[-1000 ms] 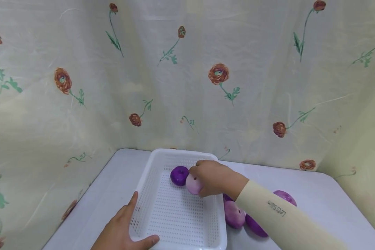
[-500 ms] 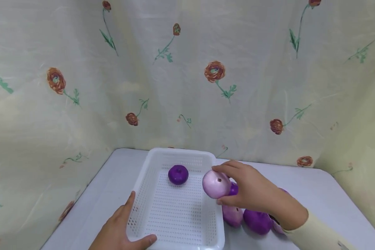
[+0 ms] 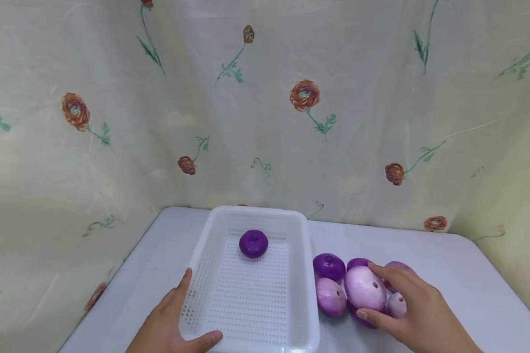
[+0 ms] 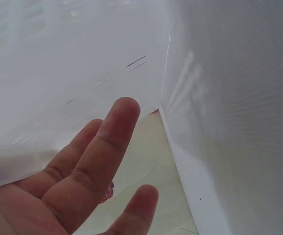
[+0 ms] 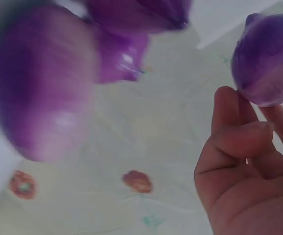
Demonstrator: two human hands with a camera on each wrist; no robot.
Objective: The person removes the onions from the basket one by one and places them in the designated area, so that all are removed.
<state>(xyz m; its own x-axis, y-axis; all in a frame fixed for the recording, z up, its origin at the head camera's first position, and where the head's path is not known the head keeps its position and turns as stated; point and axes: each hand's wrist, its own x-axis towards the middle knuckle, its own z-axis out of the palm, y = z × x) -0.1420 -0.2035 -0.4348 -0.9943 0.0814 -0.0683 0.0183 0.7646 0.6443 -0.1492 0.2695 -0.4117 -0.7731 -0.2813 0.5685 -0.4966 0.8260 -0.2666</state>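
Observation:
My left hand (image 3: 170,318) lies at the near left corner of a white perforated plastic basket (image 3: 310,294), thumb over the rim, other fingers straight along the outside of the wall. In the left wrist view those fingers (image 4: 107,142) stretch beside the white plastic. My right hand (image 3: 417,306) holds a pale purple onion (image 3: 364,288) between thumb and fingers, right of the basket, over other onions. The right wrist view shows the held onion (image 5: 269,61) at the fingertips. A dark purple onion (image 3: 253,244) sits inside the basket toward its far end.
Beside the basket's right wall are a dark onion (image 3: 329,267) and a pinkish onion (image 3: 331,296). Several more onions lie around and partly behind the right hand. The white table (image 3: 459,289) ends at a flowered curtain (image 3: 344,171) behind.
My right hand has lifted the pale onion out of the basket, carrying it rightward over the rim to the onions outside. The dark onion and my left hand have stayed in place.

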